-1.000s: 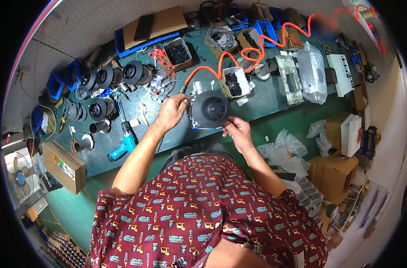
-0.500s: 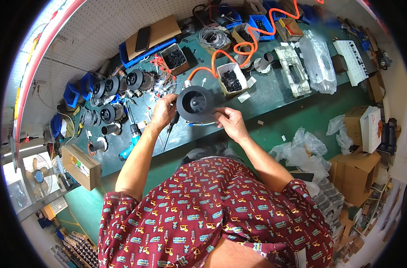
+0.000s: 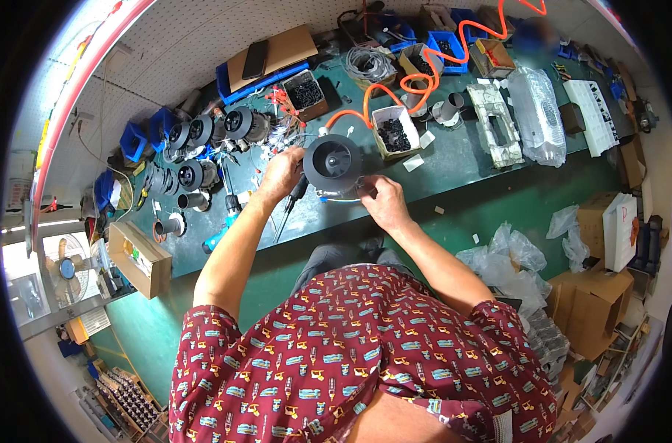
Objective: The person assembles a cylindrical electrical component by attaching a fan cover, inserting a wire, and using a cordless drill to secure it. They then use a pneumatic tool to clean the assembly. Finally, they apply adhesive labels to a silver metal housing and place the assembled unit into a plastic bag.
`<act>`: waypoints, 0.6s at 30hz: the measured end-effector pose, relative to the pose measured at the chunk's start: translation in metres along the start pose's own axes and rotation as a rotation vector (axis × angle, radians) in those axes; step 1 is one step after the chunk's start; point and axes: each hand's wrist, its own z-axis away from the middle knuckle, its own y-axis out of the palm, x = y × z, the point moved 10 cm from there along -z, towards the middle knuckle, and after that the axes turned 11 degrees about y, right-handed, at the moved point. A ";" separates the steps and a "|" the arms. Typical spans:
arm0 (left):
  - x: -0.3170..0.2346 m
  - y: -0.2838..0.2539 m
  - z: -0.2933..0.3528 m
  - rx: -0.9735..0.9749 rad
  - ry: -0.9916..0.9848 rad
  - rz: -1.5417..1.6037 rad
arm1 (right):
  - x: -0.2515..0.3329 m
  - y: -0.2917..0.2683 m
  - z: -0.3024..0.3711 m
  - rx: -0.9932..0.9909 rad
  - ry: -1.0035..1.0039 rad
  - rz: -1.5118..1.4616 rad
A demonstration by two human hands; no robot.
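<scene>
A black round blower fan (image 3: 333,164) is between my two hands above the bench's front edge, its round opening turned up toward me. My left hand (image 3: 283,174) is closed at the blower's left rim, fingertips partly hidden behind it. The fingers of my right hand (image 3: 385,202) pinch the lower right side, where coloured wires show under the housing. Just below my left hand is a dark-handled tool with a thin shaft (image 3: 297,189); whether the hand touches it I cannot tell. A blue-and-black power screwdriver (image 3: 231,214) lies to the left.
On the green bench (image 3: 439,164), several similar blowers (image 3: 241,124) stand at the left. Behind my hands are boxes of small black parts (image 3: 395,134) and an orange coiled air hose (image 3: 365,103). A plastic-wrapped unit (image 3: 536,118) lies right. Plastic bags (image 3: 507,258) and cartons (image 3: 590,295) sit on the floor.
The whole view has shifted slightly, so the bench things appear farther right. Both hands keep hold of the blower, which looks slightly more tilted, with more of its underside and wires showing.
</scene>
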 end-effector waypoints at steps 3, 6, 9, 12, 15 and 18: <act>0.004 0.001 0.003 -0.035 0.033 0.028 | 0.011 0.001 0.000 -0.048 -0.041 0.105; 0.022 0.014 0.014 -0.059 0.013 0.060 | 0.007 0.012 0.001 -0.041 -0.059 0.253; 0.003 0.007 0.006 -0.187 0.108 0.081 | 0.013 0.008 0.001 -0.107 -0.132 0.315; 0.004 0.008 0.012 -0.229 0.031 0.086 | 0.025 0.007 0.004 -0.105 -0.208 0.198; 0.002 0.005 0.019 -0.244 0.001 0.125 | 0.008 0.009 0.002 -0.070 -0.111 0.153; 0.004 0.003 0.023 -0.273 0.012 0.154 | 0.016 0.012 0.001 -0.041 -0.122 0.179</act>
